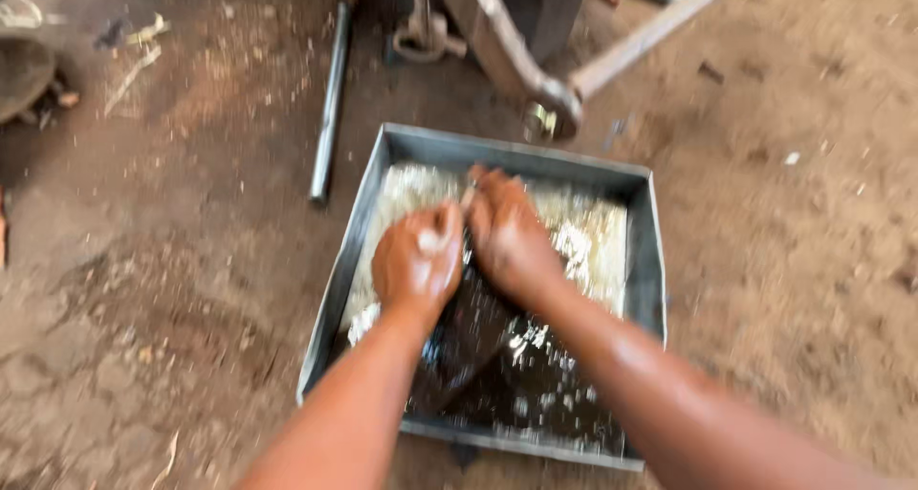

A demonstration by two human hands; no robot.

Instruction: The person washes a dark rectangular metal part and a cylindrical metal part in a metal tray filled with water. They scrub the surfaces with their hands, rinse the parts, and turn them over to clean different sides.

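1. Hands work together inside a square metal tray [356, 224] that sits on the dirt floor [172, 289]. The left hand [417, 261] and right hand [507, 230] are touching, side by side over the middle of the tray.

2. Left hand: fingers curled into a loose fist, wet, with a pale smear on the knuckles. Right hand: fingers pressed together and bent down into the tray. Both seem to squeeze something between them, but motion blur hides what — I cannot tell if it is a lump of the pale stuff or only liquid.

3. Doing it well, in my judgement: keep both hands low and inside the walls so nothing slops over the rim, press evenly from both sides, and work from the pale far half toward the dark near half.

4. Tray contents: a pale, glistening mass [583, 237] fills the far half, under and beyond the hands; dark shiny liquid [516, 375] pools in the near half, below the forearms. Level stays under the rim.

5. Around it: a metal rod [330, 103] lies on the floor left of the tray, apart from it; a metal frame with a bolted joint [550, 108] stands just beyond the far wall.
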